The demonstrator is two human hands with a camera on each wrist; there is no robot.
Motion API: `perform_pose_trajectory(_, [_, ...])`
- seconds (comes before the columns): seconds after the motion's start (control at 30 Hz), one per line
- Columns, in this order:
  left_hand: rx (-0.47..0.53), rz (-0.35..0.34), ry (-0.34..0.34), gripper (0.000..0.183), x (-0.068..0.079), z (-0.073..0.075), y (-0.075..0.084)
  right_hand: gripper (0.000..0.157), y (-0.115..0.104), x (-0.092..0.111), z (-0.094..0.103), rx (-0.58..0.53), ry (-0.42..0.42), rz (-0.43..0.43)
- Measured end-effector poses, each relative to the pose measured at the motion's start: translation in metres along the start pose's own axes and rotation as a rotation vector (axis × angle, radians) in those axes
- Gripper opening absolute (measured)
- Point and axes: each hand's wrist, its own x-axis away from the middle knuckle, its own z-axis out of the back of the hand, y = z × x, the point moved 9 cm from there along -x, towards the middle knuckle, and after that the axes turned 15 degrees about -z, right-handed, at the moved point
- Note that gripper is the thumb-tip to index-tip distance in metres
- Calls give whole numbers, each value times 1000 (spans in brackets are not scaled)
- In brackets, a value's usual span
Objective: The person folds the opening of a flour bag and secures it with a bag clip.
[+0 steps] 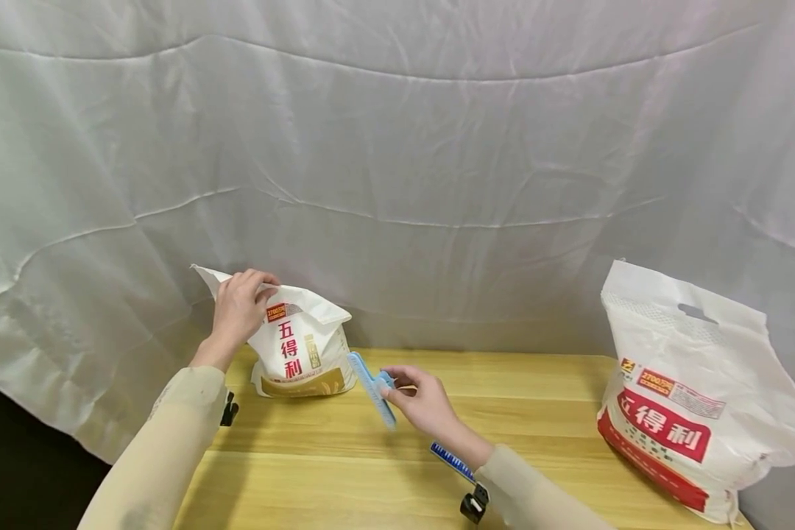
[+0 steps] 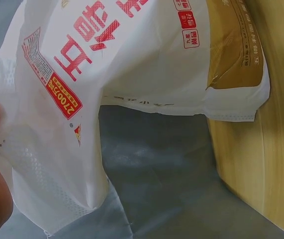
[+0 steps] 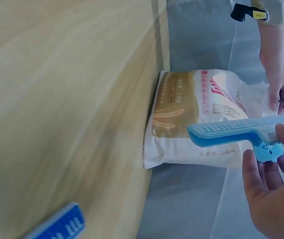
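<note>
Left hand (image 1: 241,305) pinches far-left bag (image 1: 302,346) by its top | right hand (image 1: 425,403) holds pale clip (image 1: 373,390) | bag: likely heavy, soft-topped | clip: likely light, stiff; squeeze handles

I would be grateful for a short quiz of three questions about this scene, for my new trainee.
1. What colour is the clip in the right hand?
2. True or false: the left hand holds the top of the red-bottomed bag.
3. Fill in: the dark blue item near the right wrist lies on the wooden ____.

Key:
1. Light blue.
2. False; it holds the top of the gold-bottomed bag.
3. Table.
</note>
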Motion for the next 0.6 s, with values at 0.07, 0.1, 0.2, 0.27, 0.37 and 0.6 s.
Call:
perform_pose_trajectory(0.07, [0, -2, 2, 10, 0, 1, 0, 31, -6, -4, 0, -8, 2, 20])
perform_pose_trajectory(0.1, [-1, -2, 2, 10, 0, 1, 1, 30, -8, -5, 0, -10, 4, 29])
perform_pose_trajectory(0.2, [-1, 7, -1, 10, 0, 2, 1, 30, -17, -12, 0, -1, 12, 56])
perform_pose_trajectory(0.27, [2, 15, -6, 10, 0, 2, 2, 30, -23, -16, 2, 5, 16, 73])
perform_pose_trajectory(0.37, [7, 20, -12, 10, -1, 1, 3, 30, -31, -22, 5, 10, 19, 93])
perform_pose_trajectory(0.6, [7, 17, -18, 11, -1, -1, 5, 30, -49, -38, 16, 8, 38, 116])
